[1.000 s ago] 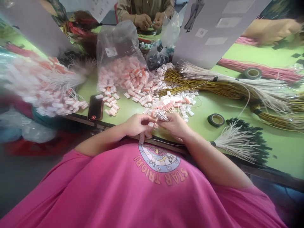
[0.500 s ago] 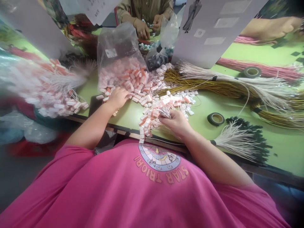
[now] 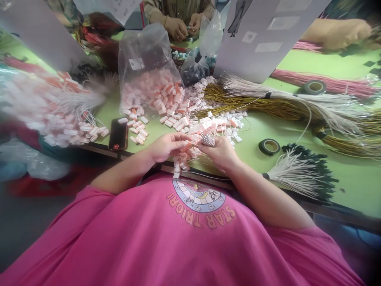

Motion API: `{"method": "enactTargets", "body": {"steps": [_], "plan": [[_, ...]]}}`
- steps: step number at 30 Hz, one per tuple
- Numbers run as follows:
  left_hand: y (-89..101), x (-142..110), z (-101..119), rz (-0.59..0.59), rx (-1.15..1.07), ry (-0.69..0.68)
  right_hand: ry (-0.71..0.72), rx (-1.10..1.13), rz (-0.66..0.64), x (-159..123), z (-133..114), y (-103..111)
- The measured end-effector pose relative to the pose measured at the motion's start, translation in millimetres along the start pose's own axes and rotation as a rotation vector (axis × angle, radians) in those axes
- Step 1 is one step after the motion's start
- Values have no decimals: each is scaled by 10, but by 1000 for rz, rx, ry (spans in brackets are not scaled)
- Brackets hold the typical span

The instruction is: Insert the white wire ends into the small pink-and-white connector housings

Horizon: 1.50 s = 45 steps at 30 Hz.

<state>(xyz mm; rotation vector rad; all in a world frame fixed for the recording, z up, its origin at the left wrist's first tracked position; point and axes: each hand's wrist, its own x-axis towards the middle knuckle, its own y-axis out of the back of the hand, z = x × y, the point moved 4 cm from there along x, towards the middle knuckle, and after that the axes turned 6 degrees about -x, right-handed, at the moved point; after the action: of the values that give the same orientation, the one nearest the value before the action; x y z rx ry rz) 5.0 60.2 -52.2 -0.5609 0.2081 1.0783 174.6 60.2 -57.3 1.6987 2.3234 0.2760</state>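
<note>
My right hand (image 3: 222, 154) is closed around a bundle of thin wires (image 3: 208, 140), whose silvery tips stick out past the thumb. White and orange plastic connectors (image 3: 177, 165) hang around this bundle, some over the table edge. Close to its left, my left hand (image 3: 168, 146) has thumb and fingers pinched together, with a small orange-and-white connector (image 3: 186, 147) at the fingertips. Part of it is hidden by the fingers. Beyond the hands, loose connectors (image 3: 169, 95) spill from a clear plastic bag (image 3: 143, 45). A few more connectors (image 3: 138, 131) lie left of the pile.
A phone (image 3: 118, 135) lies near the front edge. At right are a black tape roll (image 3: 269, 146), white wires with black ends (image 3: 293, 174) and long yellow wires (image 3: 276, 107). More connectors (image 3: 68, 115) heap at left. A co-worker's hands (image 3: 181, 28) work across the table.
My left hand has moved from the connector pile right and toward me, to beside the wire bundle, uncovering the phone and some connectors. My right hand has stayed nearly in place, holding the wires.
</note>
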Motion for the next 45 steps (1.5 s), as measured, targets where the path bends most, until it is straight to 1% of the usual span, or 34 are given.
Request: {"method": "enactTargets", "body": {"steps": [3,6,9,12,14,17,20,22,24,26,28,29,30,31,33,34,35,37,39,41,43,44,45], "plan": [[-48,6,-46,-55,-75,-1,2,-16,9,2,-7,12],[-47,13,-72,-72,-68,-4,3,-72,5,1,-35,18],[-57,6,-82,-32,10,-30,-3,-105,10,2,-46,19],[-54,-10,-90,73,152,-70,-5,-122,25,4,-41,20],[-62,-14,-115,112,214,-70,-1,-145,28,5,-33,17],[-102,-1,-161,128,251,-58,15,-174,-3,6,-19,-7],[-140,15,-173,154,289,-85,33,-170,-21,7,6,-28],[-151,13,-165,132,327,-95,35,-147,-28,11,28,-35],[-128,-10,-121,97,415,-121,46,-118,-68,16,37,-49],[-58,-48,-23,77,592,-193,58,-138,-91,19,25,-48],[57,-67,103,51,816,-268,93,-207,-72,21,-16,-24],[140,-59,171,60,924,-304,115,-242,-49,20,-44,-4],[246,-35,244,103,1030,-343,130,-266,-25,19,-70,16],[370,4,318,181,1122,-382,131,-274,-12,17,-89,33],[644,108,459,434,1280,-470,82,-272,-8,17,-96,61],[772,178,495,517,1311,-475,41,-274,-11,18,-88,74],[880,258,509,547,1341,-464,3,-279,-17,19,-78,84],[1036,404,501,537,1370,-424,-48,-273,-43,26,-59,100],[1104,480,488,507,1380,-414,-78,-221,-75,35,-40,108],[1093,454,500,519,1334,-440,-98,-137,-107,45,-20,107],[1003,345,519,520,1203,-464,-117,-60,-130,52,-4,101],[928,278,517,487,1088,-462,-125,-43,-137,53,-1,98],[828,212,502,417,953,-450,-127,-42,-141,52,-5,96]]}}
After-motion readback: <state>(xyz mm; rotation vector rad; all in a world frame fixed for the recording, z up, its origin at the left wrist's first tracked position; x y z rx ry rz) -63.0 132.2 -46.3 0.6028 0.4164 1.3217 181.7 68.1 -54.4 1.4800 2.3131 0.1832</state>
